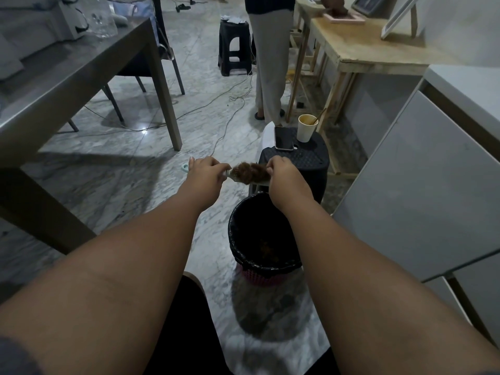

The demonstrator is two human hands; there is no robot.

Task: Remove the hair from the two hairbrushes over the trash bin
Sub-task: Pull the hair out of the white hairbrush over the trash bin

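A pale hairbrush [259,182] packed with a brown clump of hair [249,171] is held out level in front of me. My left hand [207,173] grips its handle, whose looped end [185,167] sticks out past the fist. At the brush's right end, my right hand [282,173] pinches the hair. Below and slightly nearer to me stands the trash bin [238,255], a pink basket lined with a black bag, with some brown hair at its bottom. I see only one hairbrush.
A black stool [311,161] just beyond the bin carries a phone [283,138] and a paper cup [307,128]. A grey table [81,69] stands at left, white cabinets [422,185] at right, a wooden bench [359,50] behind. A person [270,63] stands ahead; cables cross the marble floor.
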